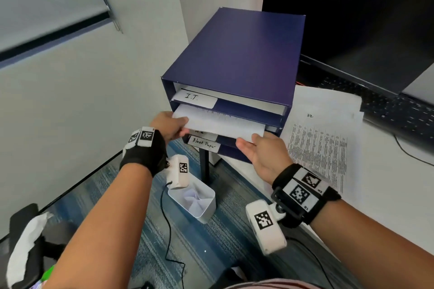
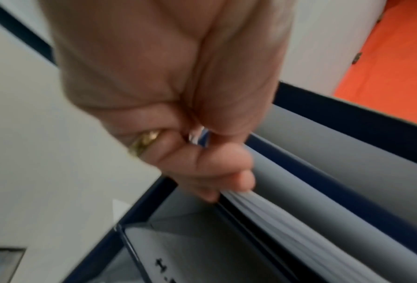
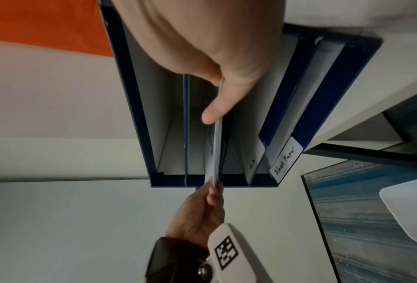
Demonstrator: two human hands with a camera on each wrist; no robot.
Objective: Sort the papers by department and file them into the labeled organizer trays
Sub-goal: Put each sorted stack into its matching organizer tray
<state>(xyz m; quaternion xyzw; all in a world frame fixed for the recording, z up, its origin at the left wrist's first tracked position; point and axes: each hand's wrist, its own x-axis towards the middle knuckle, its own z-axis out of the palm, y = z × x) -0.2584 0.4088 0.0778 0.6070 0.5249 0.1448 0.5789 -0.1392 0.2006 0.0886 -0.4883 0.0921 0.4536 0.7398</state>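
Both hands on paper stack (image 1: 220,124): left hand (image 1: 170,126) pinches its left corner, right hand (image 1: 263,152) pinches right edge, half inside organizer (image 1: 234,58) second tray.

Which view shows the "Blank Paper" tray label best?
Head view: the Blank Paper label faces the camera nearly upright, just under the paper stack. Right wrist shows it too, readable but rotated sideways. Left wrist doesn't show it.

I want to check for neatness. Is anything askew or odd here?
Yes. The loose papers on the desk beside the organizer lie fanned and uneven. The stack that both hands hold sticks halfway out of the second tray.
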